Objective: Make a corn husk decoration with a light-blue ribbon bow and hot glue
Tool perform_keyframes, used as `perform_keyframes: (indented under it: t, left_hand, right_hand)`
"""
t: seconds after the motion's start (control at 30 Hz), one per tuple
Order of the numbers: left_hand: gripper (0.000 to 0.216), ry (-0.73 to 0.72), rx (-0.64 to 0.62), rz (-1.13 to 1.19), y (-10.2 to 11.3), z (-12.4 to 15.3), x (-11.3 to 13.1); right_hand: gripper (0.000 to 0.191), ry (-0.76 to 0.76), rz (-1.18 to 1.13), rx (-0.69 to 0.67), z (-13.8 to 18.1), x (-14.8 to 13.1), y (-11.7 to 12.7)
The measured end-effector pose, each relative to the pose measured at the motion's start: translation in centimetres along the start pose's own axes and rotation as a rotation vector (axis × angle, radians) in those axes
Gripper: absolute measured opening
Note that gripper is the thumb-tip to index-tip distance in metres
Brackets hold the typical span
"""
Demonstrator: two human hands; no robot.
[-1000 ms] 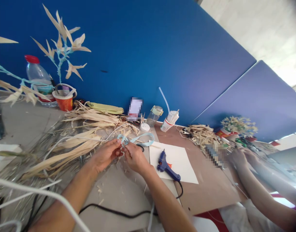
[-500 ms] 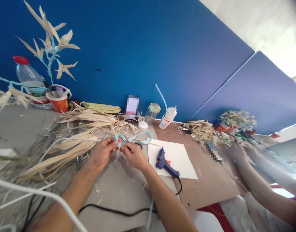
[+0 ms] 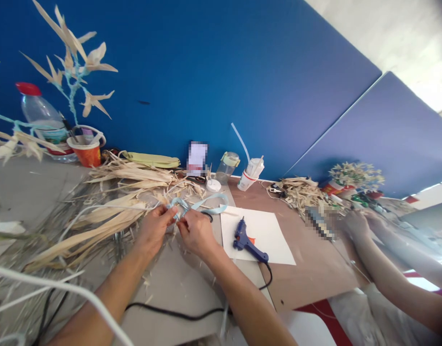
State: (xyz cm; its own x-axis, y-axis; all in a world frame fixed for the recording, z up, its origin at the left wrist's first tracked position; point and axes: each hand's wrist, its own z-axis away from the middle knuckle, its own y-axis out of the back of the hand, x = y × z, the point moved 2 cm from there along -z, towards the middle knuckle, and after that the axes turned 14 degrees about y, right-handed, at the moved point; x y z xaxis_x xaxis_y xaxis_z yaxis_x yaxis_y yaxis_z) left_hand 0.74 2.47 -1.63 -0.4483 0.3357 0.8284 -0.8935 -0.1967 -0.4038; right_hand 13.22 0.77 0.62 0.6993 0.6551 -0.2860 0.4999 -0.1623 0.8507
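Light blue ribbon point(image 3: 217, 210) loops out to the right from between my hands, low over the table. My left hand point(image 3: 158, 225) pinches it between thumb and fingers. Close beside it, my right hand point(image 3: 197, 231) grips the same ribbon with its fingertips curled in. What lies inside the ribbon at the fingertips is too small to make out. A dark scissor-like loop point(image 3: 208, 216) shows just behind my right hand. To the right, a blue hot glue gun point(image 3: 246, 240) rests on a white sheet of paper point(image 3: 278, 250).
Dried corn husks point(image 3: 108, 221) spread across the left. A paper cup point(image 3: 86, 153) holds pens, beside a plastic bottle point(image 3: 44, 117). A phone point(image 3: 197, 159), a glass jar point(image 3: 228, 166) and another cup point(image 3: 247, 178) stand along the blue partition. At right are another person's hands point(image 3: 358, 226).
My right hand has shifted slightly left and turned, closer to my left hand. Both hands keep hold of the ribbon. The view has tilted a little.
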Motion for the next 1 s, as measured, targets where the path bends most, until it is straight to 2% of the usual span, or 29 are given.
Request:
perform_keyframes:
  t: [0.1,0.17,0.33,0.4,0.6,0.77,0.87,1.0]
  left_hand:
    - [0.042,0.042,0.041,-0.024,-0.4,0.4,0.1]
    - [0.04,0.058,0.011,-0.025,-0.6,0.7,0.3]
    - [0.031,0.185,-0.336,0.079,-0.7,1.5,1.1]
    - [0.031,0.22,-0.37,0.117,-0.3,1.4,1.4]
    - [0.027,0.217,-0.339,0.18,0.2,0.7,1.2]
    - [0.031,0.161,-0.236,0.16,0.2,0.4,1.0]
    - [0.034,0.137,-0.154,0.134,0.4,0.3,1.0]
    - [0.035,0.1,-0.114,0.092,0.3,0.4,1.1]
  right_hand:
    - [0.009,0.009,0.087,-0.006,0.1,-0.1,-0.1]
    - [0.01,-0.002,0.112,-0.007,0.1,-0.1,-0.2]
    - [0.012,-0.026,0.03,-0.017,0.3,0.3,-0.1]
    - [0.012,-0.013,-0.039,-0.029,0.3,0.4,-0.1]
    - [0.013,0.048,-0.215,-0.018,0.2,0.3,-0.1]
    - [0.019,0.002,-0.104,0.002,0.3,0.3,0.0]
    - [0.018,-0.012,-0.04,0.005,0.2,0.2,0.1]
    - [0.013,-0.044,0.003,0.0,0.3,0.1,0.2]
